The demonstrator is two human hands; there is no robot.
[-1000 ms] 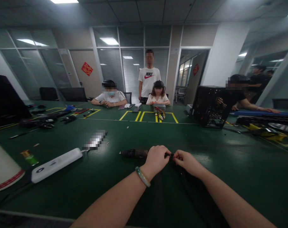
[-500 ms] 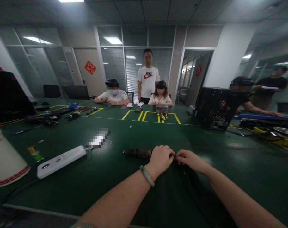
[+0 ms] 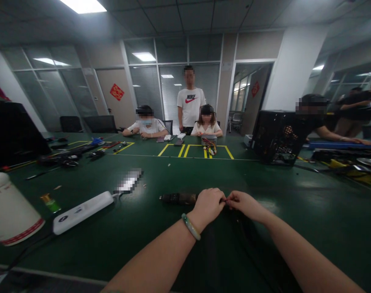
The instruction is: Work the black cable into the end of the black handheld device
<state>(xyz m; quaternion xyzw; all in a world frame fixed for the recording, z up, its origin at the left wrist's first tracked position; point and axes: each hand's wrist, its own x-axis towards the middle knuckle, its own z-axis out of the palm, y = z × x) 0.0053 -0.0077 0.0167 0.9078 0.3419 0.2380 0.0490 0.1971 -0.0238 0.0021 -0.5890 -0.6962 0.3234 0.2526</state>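
Note:
A dark, cylindrical electric screwdriver lies on the green table, its narrow metal tip pointing left. My left hand, with a bracelet at the wrist, is closed round the tool's right end and covers it. Close against those fingertips, my right hand is pinched shut at the same end. Whatever sits between its fingers is too small and dark to make out. A thin dark cable seems to run down the table below my right hand, though it is dim.
To the left are a white power strip, a phone, a small green bottle and a white container. A black computer case stands at the back right. Several people are across the table, beside cables and parts.
Both hands keep almost the same place and hold, with only slight finger movement. The camera view has tilted a little. At far right, a standing person has shifted rightward.

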